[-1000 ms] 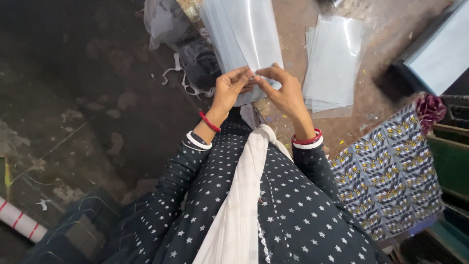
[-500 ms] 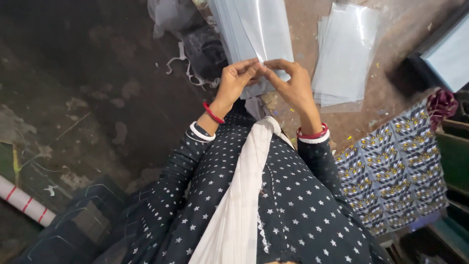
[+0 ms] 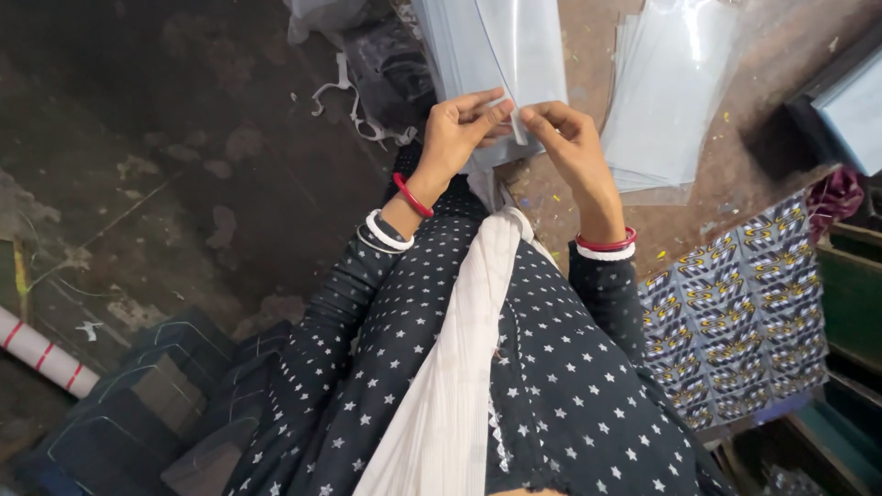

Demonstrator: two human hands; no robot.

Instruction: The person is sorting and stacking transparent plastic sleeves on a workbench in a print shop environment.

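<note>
Head view, looking straight down. Both hands met at top centre. The left hand (image 3: 457,138) was curled, thumb and fingertips pinching the near edge of a clear plastic sheet (image 3: 528,46). The right hand (image 3: 571,147) pinched the same edge just beside it, fingers bent, thumb tips nearly touching the left's. That sheet was the top one of a stack of clear sheets (image 3: 459,55), long axis running away from the person toward the top of the frame, near short end at the fingers. A crease or lifted edge line ran diagonally down the sheet to the pinch point.

A second pile of clear sheets (image 3: 675,92) lay to the right on the brown work surface (image 3: 570,211), tilted slightly, apart from the first stack. Red and white bangles (image 3: 404,207) sat on the left wrist, same kind on the right. A white scarf (image 3: 450,367) hung down the dark star-print clothing. Patterned cloth (image 3: 735,303) lay at lower right, a white tube with red bands (image 3: 41,354) at far left on the dark floor.
</note>
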